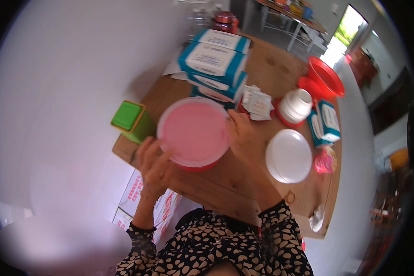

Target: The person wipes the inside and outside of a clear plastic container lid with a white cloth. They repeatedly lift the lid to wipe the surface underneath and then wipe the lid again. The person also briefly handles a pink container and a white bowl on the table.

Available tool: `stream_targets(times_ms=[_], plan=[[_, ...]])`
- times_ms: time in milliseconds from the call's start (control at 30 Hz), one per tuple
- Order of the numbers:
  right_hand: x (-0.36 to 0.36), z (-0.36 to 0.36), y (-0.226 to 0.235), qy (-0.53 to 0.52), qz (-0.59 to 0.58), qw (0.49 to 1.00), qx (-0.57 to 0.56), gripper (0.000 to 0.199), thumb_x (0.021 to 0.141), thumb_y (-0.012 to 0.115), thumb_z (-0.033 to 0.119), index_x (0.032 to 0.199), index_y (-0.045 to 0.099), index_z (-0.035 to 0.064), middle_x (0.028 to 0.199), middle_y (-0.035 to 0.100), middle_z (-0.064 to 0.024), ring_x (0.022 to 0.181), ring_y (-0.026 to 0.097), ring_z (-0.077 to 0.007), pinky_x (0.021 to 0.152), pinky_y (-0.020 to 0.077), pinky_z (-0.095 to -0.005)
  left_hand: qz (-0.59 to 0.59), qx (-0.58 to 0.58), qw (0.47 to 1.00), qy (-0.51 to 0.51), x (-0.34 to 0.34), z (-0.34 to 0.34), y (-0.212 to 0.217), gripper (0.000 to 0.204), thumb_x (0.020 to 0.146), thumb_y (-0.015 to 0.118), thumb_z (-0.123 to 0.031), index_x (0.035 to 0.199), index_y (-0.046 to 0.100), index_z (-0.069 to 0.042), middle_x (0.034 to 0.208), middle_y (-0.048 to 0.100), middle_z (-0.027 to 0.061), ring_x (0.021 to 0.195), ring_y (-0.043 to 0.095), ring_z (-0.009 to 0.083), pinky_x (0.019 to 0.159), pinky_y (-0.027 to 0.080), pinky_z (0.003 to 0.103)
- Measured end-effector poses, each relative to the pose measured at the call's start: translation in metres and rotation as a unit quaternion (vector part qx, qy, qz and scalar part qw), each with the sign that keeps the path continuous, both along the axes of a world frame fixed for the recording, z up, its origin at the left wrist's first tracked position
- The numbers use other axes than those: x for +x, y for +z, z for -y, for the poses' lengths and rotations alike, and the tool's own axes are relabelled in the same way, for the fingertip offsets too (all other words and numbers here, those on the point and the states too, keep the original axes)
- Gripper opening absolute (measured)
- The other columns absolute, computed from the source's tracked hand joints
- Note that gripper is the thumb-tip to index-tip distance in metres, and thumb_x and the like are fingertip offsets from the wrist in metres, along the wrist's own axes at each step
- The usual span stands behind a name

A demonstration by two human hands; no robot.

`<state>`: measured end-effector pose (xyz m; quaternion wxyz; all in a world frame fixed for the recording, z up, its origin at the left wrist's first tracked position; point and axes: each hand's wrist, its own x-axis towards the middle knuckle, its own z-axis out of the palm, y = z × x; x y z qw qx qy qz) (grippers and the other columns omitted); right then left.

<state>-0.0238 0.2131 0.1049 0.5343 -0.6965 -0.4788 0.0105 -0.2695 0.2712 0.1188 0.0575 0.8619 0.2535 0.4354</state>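
Note:
A round, translucent pale lid (194, 131) lies over a red tub (200, 168), whose red tints it pink; only a strip of the tub's side shows. At the lid's lower left edge is my left hand (155, 168), thumb over the rim and fingers outside it, somewhat blurred. My right hand (242, 135) grips the opposite edge with its fingers bent at the rim. A green square canister (131, 120) stands just beyond my left hand. Behind the lid rises a stack of teal and white tissue packs (211, 60).
On the wooden table (216, 188) are small sachets (257, 103), stacked white bowls (296, 106), white plates (288, 156), a pink cup (325, 160), more tissue packs (327, 120), a red basin (325, 76) and crumpled tissue (316, 218). A wall borders the left; cartons (140, 195) stand below.

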Motion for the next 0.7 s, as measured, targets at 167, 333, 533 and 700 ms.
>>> stream_targets(times_ms=[167,333,533,700], plan=[[0.014,0.04,0.003,-0.028,-0.061,0.996,0.05,0.026,0.086,0.056,0.005,0.111,0.056,0.0008,0.098,0.056,-0.0129,0.088,0.056,-0.0259,0.075,0.046,-0.0329,0.19,0.047,0.976,-0.096,0.021,0.033,0.0,0.037,0.088,0.054,-0.033,0.106,0.057,-0.001,0.12,0.049,0.0243,0.108,0.049,0.0387,0.089,0.041,0.05],[0.074,0.134,-0.024,-0.227,0.037,0.971,0.066,0.02,0.085,0.058,-0.001,0.104,0.061,0.0032,0.095,0.059,-0.0081,0.078,0.057,-0.0157,0.056,0.0463,-0.026,0.062,-0.159,0.935,-0.312,0.09,0.095,0.008,0.033,0.079,0.067,-0.003,0.111,0.058,0.0,0.113,0.055,0.0176,0.096,0.056,0.0304,0.08,0.047,0.04],[0.128,0.238,-0.067,-0.398,-0.039,0.916,0.027,0.018,0.084,0.062,0.012,0.098,0.06,0.0018,0.082,0.057,-0.0137,0.073,0.058,-0.0254,0.066,0.0479,-0.0368,0.028,-0.385,0.88,-0.278,0.189,0.102,-0.043,0.057,0.088,0.06,-0.013,0.138,0.035,0.0,0.129,0.046,0.0192,0.114,0.049,0.0293,0.091,0.044,0.035],[0.116,0.232,-0.076,-0.349,-0.158,0.924,-0.006,0.029,0.084,0.063,0.02,0.107,0.06,0.004,0.087,0.059,-0.0158,0.074,0.056,-0.0265,0.068,0.0474,-0.0399,0.033,-0.562,0.743,-0.362,0.24,0.1,-0.075,0.06,0.094,0.052,-0.018,0.143,0.023,0.002,0.138,0.04,0.0164,0.124,0.043,0.0244,0.102,0.036,0.034]])
